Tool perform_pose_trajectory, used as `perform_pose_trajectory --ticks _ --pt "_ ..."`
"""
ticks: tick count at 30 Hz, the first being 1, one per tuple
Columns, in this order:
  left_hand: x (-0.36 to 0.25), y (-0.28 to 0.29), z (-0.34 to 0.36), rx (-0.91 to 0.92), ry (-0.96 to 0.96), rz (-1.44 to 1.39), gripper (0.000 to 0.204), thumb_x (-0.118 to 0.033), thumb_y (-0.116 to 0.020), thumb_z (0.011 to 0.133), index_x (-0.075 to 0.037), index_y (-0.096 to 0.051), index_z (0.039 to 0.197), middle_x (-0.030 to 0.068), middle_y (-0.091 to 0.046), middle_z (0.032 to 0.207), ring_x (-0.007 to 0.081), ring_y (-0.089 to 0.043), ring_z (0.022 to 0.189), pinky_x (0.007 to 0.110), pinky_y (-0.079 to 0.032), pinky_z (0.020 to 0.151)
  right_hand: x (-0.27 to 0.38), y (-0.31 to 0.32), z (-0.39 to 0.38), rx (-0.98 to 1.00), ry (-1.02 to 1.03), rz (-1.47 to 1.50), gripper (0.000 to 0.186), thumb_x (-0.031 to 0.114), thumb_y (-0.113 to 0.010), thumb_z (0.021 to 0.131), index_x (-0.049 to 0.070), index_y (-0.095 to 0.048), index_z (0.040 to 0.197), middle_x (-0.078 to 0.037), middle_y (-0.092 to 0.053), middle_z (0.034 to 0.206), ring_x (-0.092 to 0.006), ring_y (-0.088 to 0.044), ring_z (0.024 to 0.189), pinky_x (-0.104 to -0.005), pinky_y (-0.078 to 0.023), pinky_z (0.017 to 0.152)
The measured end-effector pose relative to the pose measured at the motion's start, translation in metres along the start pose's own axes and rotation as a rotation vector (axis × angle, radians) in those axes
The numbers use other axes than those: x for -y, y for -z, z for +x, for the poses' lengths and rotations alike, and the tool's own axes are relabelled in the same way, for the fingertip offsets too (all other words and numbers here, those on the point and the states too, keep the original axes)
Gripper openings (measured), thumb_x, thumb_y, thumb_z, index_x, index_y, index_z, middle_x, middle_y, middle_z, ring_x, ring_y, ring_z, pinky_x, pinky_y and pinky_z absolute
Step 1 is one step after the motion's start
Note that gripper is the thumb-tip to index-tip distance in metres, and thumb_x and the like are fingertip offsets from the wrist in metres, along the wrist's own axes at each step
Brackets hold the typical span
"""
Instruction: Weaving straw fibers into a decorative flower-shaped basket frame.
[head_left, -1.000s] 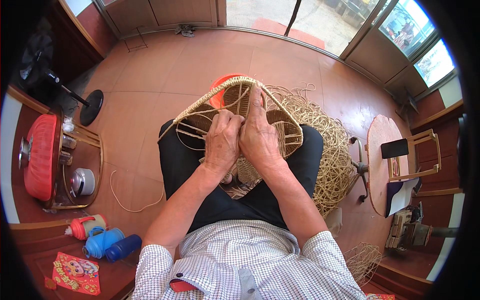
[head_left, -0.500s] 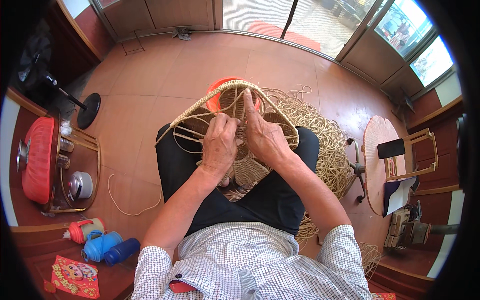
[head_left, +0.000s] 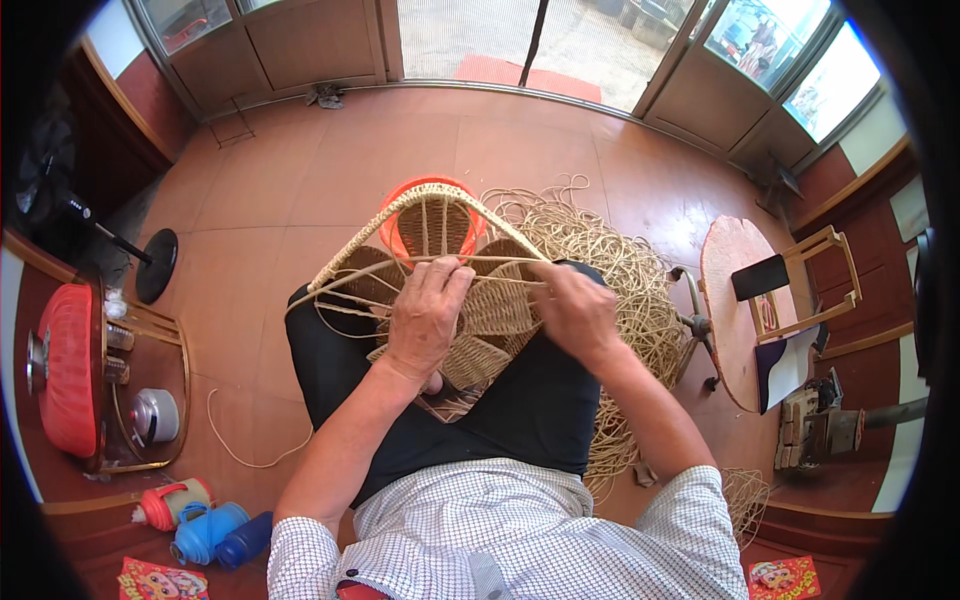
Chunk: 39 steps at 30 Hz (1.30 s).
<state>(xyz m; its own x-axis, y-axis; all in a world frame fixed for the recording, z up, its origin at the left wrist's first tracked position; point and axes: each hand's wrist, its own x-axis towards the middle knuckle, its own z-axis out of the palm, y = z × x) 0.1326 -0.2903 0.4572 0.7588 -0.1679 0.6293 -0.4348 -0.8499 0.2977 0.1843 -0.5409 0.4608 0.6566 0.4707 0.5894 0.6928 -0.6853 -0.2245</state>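
A woven straw frame with a cord-wrapped rim lies across my lap. Petal-shaped woven panels fan out inside it, and a few bare cords run up to the rim. My left hand is closed near the middle of the frame, its fingertips pinching a straw cord. To the right, my right hand is closed around the same cord, which stretches between the two hands. The right fingers are slightly blurred. The lower part of the piece sits between my knees, partly behind the left hand.
An orange-red bucket stands just beyond the frame. A big heap of loose straw cord covers the floor at my right. Farther right is a round wooden tabletop; at left are a fan base, a kettle and flasks.
My right hand has left the middle of the frame and moved right, drawing the cord out sideways. My left hand stays near the middle, now lower beneath the rim. The whole view has shifted slightly.
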Motion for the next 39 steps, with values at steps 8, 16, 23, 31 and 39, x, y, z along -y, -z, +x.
perform_pose_trajectory --ticks 8,16,23,31,39 --pt "0.004 -0.007 0.009 0.086 0.052 -0.087 0.019 -0.002 -0.072 0.094 -0.005 -0.075 0.113 0.0105 -0.075 0.107 0.0312 -0.07 0.102 0.043 -0.059 0.091 -0.199 0.169 -0.188 -0.003 -0.557 -0.749 0.042 0.012 -0.068 0.097 0.018 -0.071 0.138 -0.01 -0.078 0.111 -0.0321 -0.076 0.088 -0.0463 -0.06 0.074" --pt "0.004 -0.004 0.013 0.082 0.102 -0.128 0.015 -0.005 -0.074 0.096 -0.005 -0.077 0.111 0.0103 -0.076 0.104 0.0317 -0.072 0.098 0.044 -0.059 0.088 -0.211 0.375 -0.414 0.236 -1.62 0.219 0.087 0.006 -0.071 0.095 0.012 -0.035 0.173 -0.018 -0.065 0.151 -0.0097 -0.064 0.078 -0.0256 -0.05 0.062" --pt "0.003 -0.005 0.016 0.074 0.097 -0.141 0.013 -0.007 -0.076 0.096 -0.006 -0.076 0.109 0.0093 -0.077 0.102 0.0315 -0.072 0.095 0.044 -0.059 0.087 -0.144 0.45 -0.575 -0.802 -1.631 1.128 0.074 0.014 -0.063 0.109 0.007 -0.028 0.173 -0.019 -0.049 0.171 -0.0085 -0.06 0.068 -0.0176 -0.044 0.046" --pt "-0.001 -0.009 0.021 0.041 0.126 -0.117 0.012 -0.004 -0.074 0.095 -0.007 -0.066 0.104 0.0107 -0.071 0.092 0.0331 -0.071 0.088 0.047 -0.058 0.08 -0.09 0.522 -0.697 -1.678 -1.66 0.827 0.05 0.039 -0.063 0.113 -0.005 -0.062 0.138 -0.024 -0.069 0.148 -0.0133 -0.064 0.062 -0.0205 -0.048 0.042" --pt "-0.005 -0.019 0.027 0.024 0.118 -0.041 0.023 -0.004 -0.074 0.095 -0.008 -0.055 0.108 0.0121 -0.068 0.086 0.0354 -0.071 0.082 0.049 -0.057 0.075 -0.058 0.466 -0.737 -1.201 -2.13 0.741 0.016 0.011 -0.068 0.107 0.0 -0.064 0.117 -0.023 -0.075 0.125 -0.0083 -0.061 0.061 -0.0164 -0.04 0.039"
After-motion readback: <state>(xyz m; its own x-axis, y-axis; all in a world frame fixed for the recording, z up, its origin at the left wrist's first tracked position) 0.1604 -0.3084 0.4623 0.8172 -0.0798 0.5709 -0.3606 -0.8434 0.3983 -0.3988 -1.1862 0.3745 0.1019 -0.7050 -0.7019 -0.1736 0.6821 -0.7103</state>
